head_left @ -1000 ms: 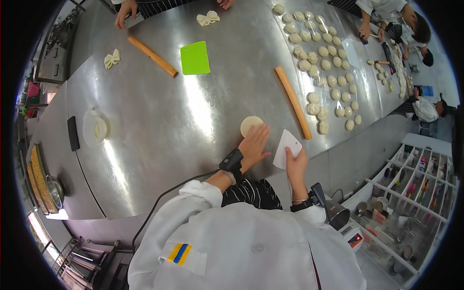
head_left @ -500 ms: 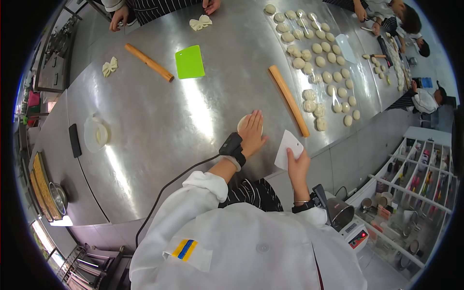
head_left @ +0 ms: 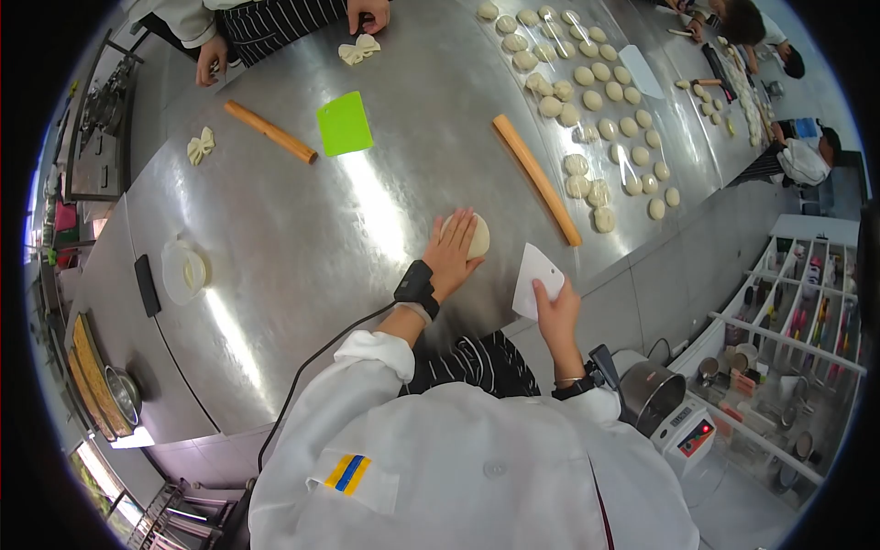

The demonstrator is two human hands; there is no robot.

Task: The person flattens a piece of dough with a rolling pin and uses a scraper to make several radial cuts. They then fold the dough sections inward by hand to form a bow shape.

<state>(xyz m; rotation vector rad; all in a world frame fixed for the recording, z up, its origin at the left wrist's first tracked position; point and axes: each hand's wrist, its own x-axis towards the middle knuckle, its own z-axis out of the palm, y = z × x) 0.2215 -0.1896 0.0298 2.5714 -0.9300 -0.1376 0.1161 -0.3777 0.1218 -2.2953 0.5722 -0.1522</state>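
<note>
- Dough disc: pale cream, smooth, round and flattened. It lies on the surface near its front edge, half covered by my left grip.
- White scraper: a thin plastic card with rounded corners, matte and plain.
- Rolling pin: a long, straight wooden rod with no handles. It lies at a slant between the dough disc and the dough balls.
- The dough balls are many small pale rounds set in loose rows over the far right of the surface.
- Farther off lie a bright green scraper, a second rolling pin and a bow-shaped dough piece.
- Surface: a wide sheet of brushed stainless steel, shiny, with bright streaks of glare.
- At its far edge stands another person in a striped apron, one hand by another bow of dough.
- To my right stands a white shelf rack with small tools in its compartments. A scale with a red lit display and a metal bowl are near my elbow.
- My left grip is palm down, fingers spread flat on the dough disc. A black strap with a cable sits on that wrist.
- My right grip pinches the lower edge of the white scraper between thumb and fingers, just right of the disc. I cannot tell whether the card touches the steel.
</note>
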